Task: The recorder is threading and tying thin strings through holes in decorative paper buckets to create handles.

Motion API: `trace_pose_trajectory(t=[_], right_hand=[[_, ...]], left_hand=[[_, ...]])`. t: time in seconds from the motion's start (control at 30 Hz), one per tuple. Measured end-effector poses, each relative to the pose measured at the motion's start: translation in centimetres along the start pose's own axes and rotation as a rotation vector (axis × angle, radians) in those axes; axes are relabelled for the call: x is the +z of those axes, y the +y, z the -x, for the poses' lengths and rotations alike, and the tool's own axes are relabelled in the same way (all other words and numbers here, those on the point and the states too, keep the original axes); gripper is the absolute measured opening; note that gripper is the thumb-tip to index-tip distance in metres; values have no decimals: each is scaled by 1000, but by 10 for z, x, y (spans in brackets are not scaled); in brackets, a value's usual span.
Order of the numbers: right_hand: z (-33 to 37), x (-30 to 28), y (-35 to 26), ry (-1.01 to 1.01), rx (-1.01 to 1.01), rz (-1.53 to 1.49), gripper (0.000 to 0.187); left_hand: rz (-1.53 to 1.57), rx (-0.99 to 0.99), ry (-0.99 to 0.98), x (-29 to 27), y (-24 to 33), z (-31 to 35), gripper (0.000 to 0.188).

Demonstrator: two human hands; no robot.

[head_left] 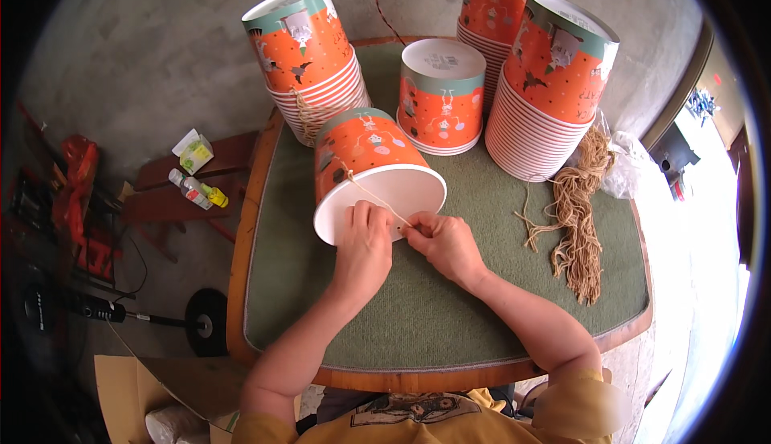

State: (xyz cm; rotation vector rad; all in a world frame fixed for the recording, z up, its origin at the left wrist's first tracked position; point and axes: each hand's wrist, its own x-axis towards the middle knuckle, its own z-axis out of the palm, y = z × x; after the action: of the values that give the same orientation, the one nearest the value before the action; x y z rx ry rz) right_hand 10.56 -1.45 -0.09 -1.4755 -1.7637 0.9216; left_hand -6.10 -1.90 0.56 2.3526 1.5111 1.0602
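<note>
An orange and green paper bucket with printed figures lies tilted on the table, its white open mouth toward me. A thin tan cord comes from the bucket's side and crosses the mouth. My left hand is closed on the bucket's near edge, fingers curled inside the mouth and their tips hidden. Just right of it, my right hand pinches the cord's end beside a small dark hole in the near wall.
Around the far side of the green-topped table stand upside-down bucket stacks and a shorter bucket pile. A bundle of tan cords lies at right, near a clear plastic bag. Left are a bench and bottle.
</note>
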Motion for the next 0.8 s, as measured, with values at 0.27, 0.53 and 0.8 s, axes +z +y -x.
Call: trace_pose_trajectory(t=[0.27, 0.53, 0.8], right_hand=[[-2, -2, -1, -15, 20, -71, 20], [-1, -4, -5, -45, 36, -46, 20], [1, -2, -3, -7, -4, -49, 19]], left_hand=[[-118, 49, -48, 6, -2, 7, 19], [-7, -26, -34, 8, -4, 7, 16], [75, -46, -8, 11, -3, 7, 15]])
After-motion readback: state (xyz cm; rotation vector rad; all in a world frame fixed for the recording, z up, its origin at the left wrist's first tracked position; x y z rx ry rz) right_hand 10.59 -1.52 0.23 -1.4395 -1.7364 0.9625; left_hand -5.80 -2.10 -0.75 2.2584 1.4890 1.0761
